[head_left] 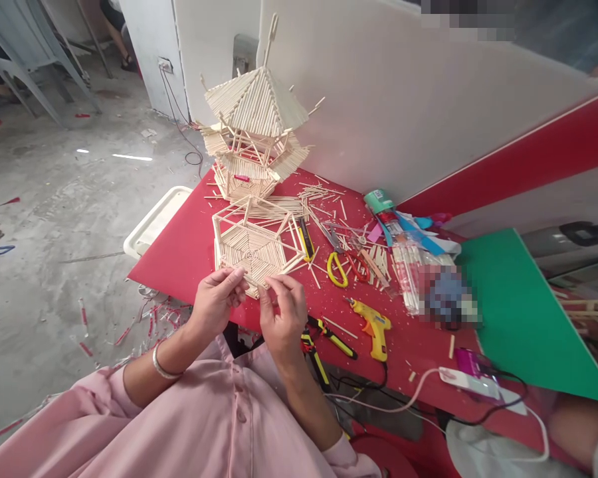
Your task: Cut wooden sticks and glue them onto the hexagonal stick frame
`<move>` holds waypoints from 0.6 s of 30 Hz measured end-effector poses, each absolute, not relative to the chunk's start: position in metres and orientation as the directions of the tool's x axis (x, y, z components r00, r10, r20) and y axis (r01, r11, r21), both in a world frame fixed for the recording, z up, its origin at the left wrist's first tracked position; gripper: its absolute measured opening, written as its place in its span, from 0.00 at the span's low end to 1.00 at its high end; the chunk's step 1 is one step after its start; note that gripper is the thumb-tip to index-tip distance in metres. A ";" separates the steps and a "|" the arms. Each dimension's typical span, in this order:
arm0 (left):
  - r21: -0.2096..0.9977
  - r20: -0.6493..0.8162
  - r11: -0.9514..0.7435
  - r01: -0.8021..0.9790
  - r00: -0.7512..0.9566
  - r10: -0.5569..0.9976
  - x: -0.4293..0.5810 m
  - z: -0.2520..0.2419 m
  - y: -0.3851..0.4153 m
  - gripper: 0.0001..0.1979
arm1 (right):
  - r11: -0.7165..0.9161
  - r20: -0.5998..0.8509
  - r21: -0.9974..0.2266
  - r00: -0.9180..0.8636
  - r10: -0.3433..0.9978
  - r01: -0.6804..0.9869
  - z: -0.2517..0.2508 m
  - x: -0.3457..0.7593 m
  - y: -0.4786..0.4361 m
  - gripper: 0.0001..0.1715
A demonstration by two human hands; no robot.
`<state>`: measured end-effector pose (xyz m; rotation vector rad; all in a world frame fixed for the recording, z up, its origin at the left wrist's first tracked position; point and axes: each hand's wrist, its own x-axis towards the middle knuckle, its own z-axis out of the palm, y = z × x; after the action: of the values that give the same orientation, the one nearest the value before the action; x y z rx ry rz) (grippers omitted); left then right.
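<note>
Hexagonal stick frame [256, 249]: pale, open-sided; floor sticks [270, 257] in nested hexagons.

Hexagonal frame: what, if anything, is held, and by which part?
Left hand and right hand pinch at the near edge of the frame; rim or loose stick cannot be told.

Got left hand [218, 295] toward 8 o'clock of view centre, thumb laid along bent fingers. Got right hand [285, 317] just past 6, thumb and index pinched, other fingers curled. Pointing left forearm [167, 362] to 1 o'clock, right forearm [306, 398] to 11. Holding hands near each other, apart.
</note>
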<state>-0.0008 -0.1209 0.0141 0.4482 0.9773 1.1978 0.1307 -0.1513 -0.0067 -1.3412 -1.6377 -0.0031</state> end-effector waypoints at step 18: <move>0.803 -0.271 0.425 -0.417 0.379 0.885 -0.017 0.016 -0.151 0.18 | 0.338 0.413 -0.761 0.012 0.911 0.553 0.015 0.166 -0.187 0.05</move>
<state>-0.0175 -0.1507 0.0160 0.7074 0.7811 0.9266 0.1655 -0.1871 0.0153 -1.3332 -1.6619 0.4766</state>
